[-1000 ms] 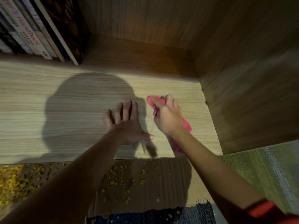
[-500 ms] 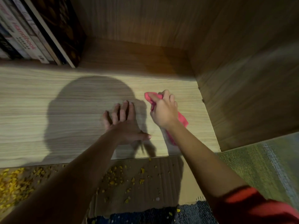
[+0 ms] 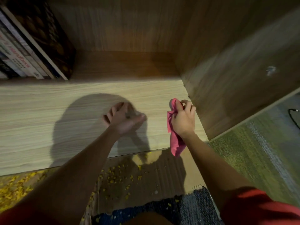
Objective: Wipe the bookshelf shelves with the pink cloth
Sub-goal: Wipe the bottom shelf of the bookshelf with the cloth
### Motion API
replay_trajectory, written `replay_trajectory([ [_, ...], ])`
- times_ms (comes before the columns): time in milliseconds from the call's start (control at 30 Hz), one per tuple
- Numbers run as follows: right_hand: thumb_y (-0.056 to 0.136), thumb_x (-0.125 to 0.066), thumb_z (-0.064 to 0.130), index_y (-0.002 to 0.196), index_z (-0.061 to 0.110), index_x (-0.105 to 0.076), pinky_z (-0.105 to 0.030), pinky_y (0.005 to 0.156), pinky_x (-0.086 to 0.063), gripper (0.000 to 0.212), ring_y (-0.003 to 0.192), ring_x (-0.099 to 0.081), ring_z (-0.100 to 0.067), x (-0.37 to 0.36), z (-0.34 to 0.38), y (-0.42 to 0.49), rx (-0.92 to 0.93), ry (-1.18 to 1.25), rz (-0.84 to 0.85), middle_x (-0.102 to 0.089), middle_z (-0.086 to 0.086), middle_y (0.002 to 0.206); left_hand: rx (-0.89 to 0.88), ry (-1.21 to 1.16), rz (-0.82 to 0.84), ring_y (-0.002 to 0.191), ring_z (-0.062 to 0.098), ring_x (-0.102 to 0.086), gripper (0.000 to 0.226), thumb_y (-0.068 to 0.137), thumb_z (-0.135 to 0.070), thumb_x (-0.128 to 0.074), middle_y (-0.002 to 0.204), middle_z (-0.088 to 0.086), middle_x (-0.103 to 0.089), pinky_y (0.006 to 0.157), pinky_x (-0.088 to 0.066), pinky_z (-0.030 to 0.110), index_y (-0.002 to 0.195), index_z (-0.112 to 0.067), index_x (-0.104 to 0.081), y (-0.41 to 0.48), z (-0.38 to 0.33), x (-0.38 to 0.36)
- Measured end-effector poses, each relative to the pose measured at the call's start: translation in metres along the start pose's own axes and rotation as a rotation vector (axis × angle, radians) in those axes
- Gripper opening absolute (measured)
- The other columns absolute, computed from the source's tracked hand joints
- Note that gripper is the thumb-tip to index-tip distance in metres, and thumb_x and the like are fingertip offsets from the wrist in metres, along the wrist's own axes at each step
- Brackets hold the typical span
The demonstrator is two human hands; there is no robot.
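Pink cloth (image 3: 176, 143) hangs bunched from the right hand (image 3: 183, 119), whose fingers curl round its top, over the right front corner of the shelf (image 3: 48, 119), just beside the side panel (image 3: 235, 86). The cloth's tail droops past the shelf edge. The left hand (image 3: 125, 119) is mid-shelf and blurred; its fingers seem bent, and I cannot tell whether they hold anything. Books (image 3: 32, 46) lean at back left. Yellow crumbs (image 3: 113, 174) litter the cardboard (image 3: 146, 184) below.

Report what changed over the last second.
The right hand, gripping the pink cloth, moved right to the side panel; the cloth's tail now hangs past the front edge of the shelf. The left hand, flat before, has curled its fingers. The books stayed put.
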State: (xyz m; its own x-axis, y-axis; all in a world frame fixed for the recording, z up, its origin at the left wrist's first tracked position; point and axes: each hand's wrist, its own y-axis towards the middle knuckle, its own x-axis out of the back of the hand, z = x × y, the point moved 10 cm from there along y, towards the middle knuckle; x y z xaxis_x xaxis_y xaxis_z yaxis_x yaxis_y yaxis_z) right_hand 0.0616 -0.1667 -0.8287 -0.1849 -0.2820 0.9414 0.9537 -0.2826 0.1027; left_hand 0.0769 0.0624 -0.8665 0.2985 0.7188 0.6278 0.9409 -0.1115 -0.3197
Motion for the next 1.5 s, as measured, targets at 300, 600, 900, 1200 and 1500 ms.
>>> replay_trajectory([
  [300, 0.089, -0.045, 0.003, 0.133, 0.004, -0.049, -0.036, 0.104, -0.031, 0.044, 0.12, -0.039, -0.032, -0.007, 0.021, -0.004, 0.211, 0.162, 0.013, -0.047, -0.015, 0.133, 0.023, 0.302, -0.029, 0.141, 0.029, -0.009, 0.068, 0.086, -0.046, -0.055, 0.154, 0.007, -0.011, 0.114, -0.003, 0.046, 0.145, -0.028, -0.028, 0.026, -0.024, -0.012],
  [600, 0.092, -0.041, 0.006, 0.132, 0.01, -0.048, -0.037, 0.1, -0.029, 0.04, 0.117, -0.034, -0.032, -0.002, -0.014, 0.056, 0.005, -0.003, -0.061, -0.041, -0.013, 0.131, 0.098, 0.234, 0.17, 0.142, 0.028, 0.022, 0.11, 0.074, -0.066, -0.057, 0.155, 0.009, 0.022, 0.111, 0.014, 0.05, 0.15, -0.023, 0.01, 0.032, -0.019, -0.012],
  [900, 0.092, -0.046, 0.021, 0.143, 0.012, -0.033, -0.04, 0.113, -0.015, 0.053, 0.135, -0.021, -0.036, -0.01, 0.002, 0.072, 0.056, 0.09, -0.017, -0.024, -0.017, 0.147, 0.077, 0.349, 0.32, 0.138, 0.028, 0.031, 0.138, 0.06, -0.068, -0.069, 0.147, 0.007, 0.039, 0.109, 0.013, 0.058, 0.143, -0.018, 0.03, 0.042, -0.01, -0.029],
  [1200, 0.093, -0.045, 0.017, 0.151, 0.015, -0.006, -0.039, 0.118, -0.01, 0.069, 0.144, -0.003, -0.029, -0.024, 0.006, 0.093, 0.037, -0.032, -0.058, -0.006, -0.011, 0.157, 0.074, 0.19, 0.324, 0.139, 0.024, 0.029, 0.116, 0.078, -0.045, -0.069, 0.15, 0.004, 0.034, 0.109, 0.012, 0.054, 0.146, -0.022, 0.022, 0.047, -0.007, -0.025],
  [1500, 0.094, -0.045, 0.015, 0.148, 0.013, -0.025, -0.032, 0.107, -0.023, 0.057, 0.134, -0.029, -0.028, -0.056, 0.116, 0.092, 0.335, 0.186, 0.041, -0.03, -0.009, 0.149, 0.11, -0.579, 0.242, 0.112, 0.016, -0.054, 0.035, 0.09, -0.004, -0.052, 0.123, 0.0, -0.058, 0.093, -0.039, 0.022, 0.124, -0.012, -0.056, 0.036, -0.004, 0.047],
])
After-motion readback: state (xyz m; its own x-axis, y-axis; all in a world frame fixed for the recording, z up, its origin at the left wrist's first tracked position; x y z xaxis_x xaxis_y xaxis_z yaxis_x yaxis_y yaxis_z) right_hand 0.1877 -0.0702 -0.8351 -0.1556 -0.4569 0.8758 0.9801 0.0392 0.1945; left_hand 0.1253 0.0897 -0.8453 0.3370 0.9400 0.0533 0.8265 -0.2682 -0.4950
